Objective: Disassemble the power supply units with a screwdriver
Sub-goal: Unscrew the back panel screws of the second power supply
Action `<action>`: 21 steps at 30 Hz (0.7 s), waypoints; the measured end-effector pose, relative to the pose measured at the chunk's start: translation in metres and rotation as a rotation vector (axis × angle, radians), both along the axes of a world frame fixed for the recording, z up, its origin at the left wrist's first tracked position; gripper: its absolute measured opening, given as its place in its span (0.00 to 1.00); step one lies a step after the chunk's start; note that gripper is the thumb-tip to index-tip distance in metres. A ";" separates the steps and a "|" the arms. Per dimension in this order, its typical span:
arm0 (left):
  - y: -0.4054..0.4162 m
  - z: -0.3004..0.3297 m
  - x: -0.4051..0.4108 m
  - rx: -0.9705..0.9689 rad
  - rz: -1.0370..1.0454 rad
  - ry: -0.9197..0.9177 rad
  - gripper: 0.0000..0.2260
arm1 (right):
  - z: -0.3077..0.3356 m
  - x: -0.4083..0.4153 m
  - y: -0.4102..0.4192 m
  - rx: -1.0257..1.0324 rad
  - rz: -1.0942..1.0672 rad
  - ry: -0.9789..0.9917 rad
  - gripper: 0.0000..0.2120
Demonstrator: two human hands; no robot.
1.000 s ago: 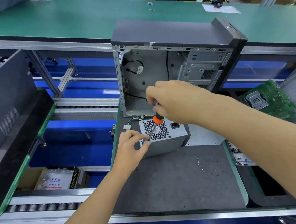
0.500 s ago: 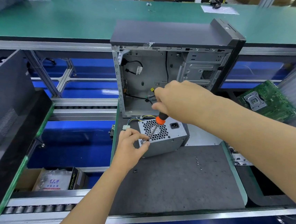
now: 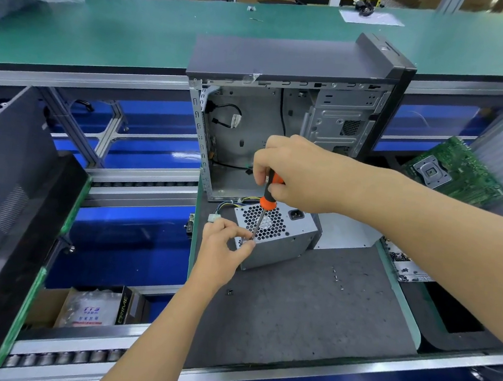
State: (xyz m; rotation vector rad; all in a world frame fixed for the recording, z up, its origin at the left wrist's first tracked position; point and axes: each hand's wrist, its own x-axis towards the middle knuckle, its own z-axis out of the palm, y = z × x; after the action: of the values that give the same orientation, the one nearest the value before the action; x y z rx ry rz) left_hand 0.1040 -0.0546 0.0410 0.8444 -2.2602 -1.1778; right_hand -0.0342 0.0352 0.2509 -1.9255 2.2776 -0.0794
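Note:
A grey power supply unit (image 3: 285, 245) with a honeycomb fan grille stands on the dark mat (image 3: 309, 306), its cables trailing into the open computer case (image 3: 281, 125) behind it. My right hand (image 3: 294, 176) grips the orange-and-black handle of a screwdriver (image 3: 263, 210) from above. The shaft slants down to the unit's near left corner. My left hand (image 3: 223, 249) pinches around the screwdriver tip at that corner, thumb and fingers against the metal edge.
A green circuit board (image 3: 458, 170) lies at the right. Small screws (image 3: 338, 278) are scattered on the mat. A dark case panel (image 3: 9, 173) leans at the left. A cardboard box with bagged parts (image 3: 91, 310) sits low left, beside roller rails.
My right hand has shifted slightly up and right while holding the screwdriver, showing more of the handle. My left hand stays pinched at the tip on the unit's corner.

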 end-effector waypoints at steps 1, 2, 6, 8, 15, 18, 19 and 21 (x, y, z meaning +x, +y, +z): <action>0.000 0.000 0.000 0.009 -0.007 -0.002 0.02 | 0.000 -0.001 0.001 -0.003 -0.002 -0.003 0.10; -0.001 0.000 0.000 0.018 -0.013 -0.005 0.02 | 0.000 -0.002 0.001 -0.005 -0.005 -0.005 0.10; -0.002 0.002 0.000 0.039 -0.021 0.017 0.08 | 0.004 -0.006 0.002 -0.054 -0.007 -0.008 0.08; -0.002 0.004 0.000 0.045 -0.005 0.026 0.10 | 0.006 -0.010 0.003 -0.088 -0.016 -0.018 0.07; -0.004 -0.003 0.018 0.067 0.142 0.184 0.12 | 0.004 -0.020 0.010 -0.161 -0.063 -0.044 0.06; -0.008 -0.025 0.034 0.077 0.123 0.040 0.11 | -0.002 -0.025 0.013 -0.174 -0.094 -0.028 0.07; -0.008 -0.035 0.039 0.082 0.110 -0.024 0.09 | -0.004 -0.026 0.014 -0.176 -0.105 -0.035 0.07; -0.008 -0.054 0.048 0.067 0.094 -0.143 0.06 | -0.009 -0.029 0.016 -0.187 -0.126 -0.054 0.06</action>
State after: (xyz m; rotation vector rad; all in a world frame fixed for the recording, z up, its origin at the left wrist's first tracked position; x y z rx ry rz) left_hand 0.1518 -0.0629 -0.0132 1.0804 -2.2766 -1.1904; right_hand -0.0635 0.0509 0.2419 -1.8350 2.4302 -0.3665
